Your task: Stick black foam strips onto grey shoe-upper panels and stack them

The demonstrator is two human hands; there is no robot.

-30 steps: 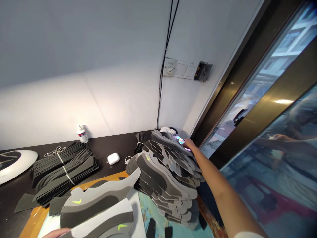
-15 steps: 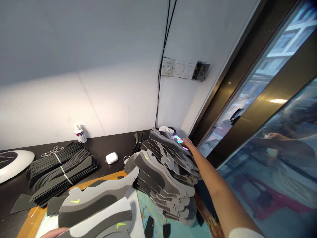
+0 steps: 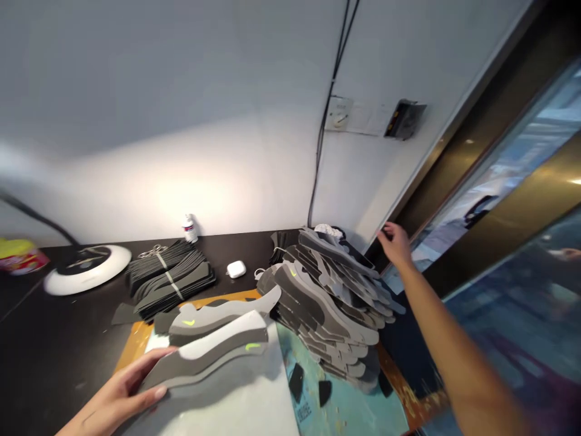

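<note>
My left hand [image 3: 131,387] grips the near end of a grey shoe upper piece [image 3: 213,348] with a yellow-green swoosh, thumb on top. Just behind it lies a similar shoe upper piece [image 3: 218,315] on the work board. My right hand [image 3: 396,243] is raised beside the window frame, its fingers loosely bent and apart, with nothing visible in them. Left of that hand is a large fanned pile of grey shoe upper pieces [image 3: 318,303]. A dark flat object [image 3: 358,254] rests on the pile's back end; its kind is unclear.
A bundle of dark strips [image 3: 175,278], scissors [image 3: 152,251], a white earbud case [image 3: 236,269] and a small bottle [image 3: 189,229] stand on the dark table. A lamp base [image 3: 88,272] is further left. Small dark scraps [image 3: 324,392] lie on the teal mat [image 3: 345,418]. A window frame [image 3: 436,163] borders the right.
My right hand has lifted away from the lit screen at the back of the pile, and the screen no longer glows. The view has swung left, bringing my left hand more fully into sight.
</note>
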